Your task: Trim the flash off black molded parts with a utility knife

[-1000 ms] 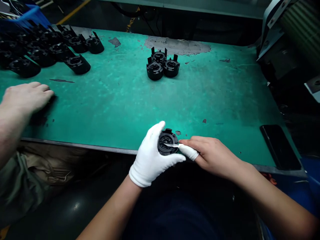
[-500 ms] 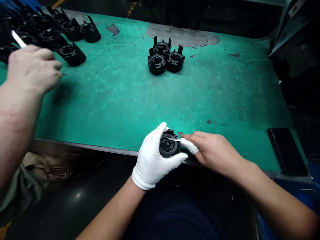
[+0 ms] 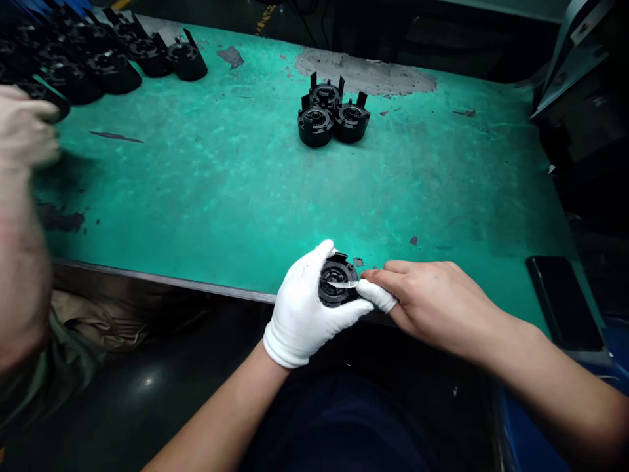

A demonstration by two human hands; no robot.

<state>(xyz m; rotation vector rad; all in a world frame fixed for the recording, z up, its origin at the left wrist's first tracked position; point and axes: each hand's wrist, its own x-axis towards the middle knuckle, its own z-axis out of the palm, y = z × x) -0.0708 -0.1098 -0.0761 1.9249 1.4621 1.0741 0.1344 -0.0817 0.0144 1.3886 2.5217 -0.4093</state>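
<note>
Near the table's front edge, my left hand (image 3: 307, 308) in a white glove is wrapped round a black round plastic housing (image 3: 339, 269). Its ringed inner face points up towards me. My right hand (image 3: 422, 288), bare but for a white cover on the thumb, pinches a small knife (image 3: 344, 284). The pointed blade lies over the middle of the housing; whether it touches the plastic I cannot tell. The knife's handle is hidden in my fingers.
Three similar black housings (image 3: 331, 115) stand together on the green table (image 3: 236, 196). Many more black housings (image 3: 113, 69) crowd the far left, where a co-worker's hand (image 3: 27, 131) reaches in. A dark phone (image 3: 565, 303) lies at the right front corner.
My knife blade has shifted from the upper part of the housing towards its middle. The co-worker's hand has moved left, and one housing near it is no longer at its former spot.
</note>
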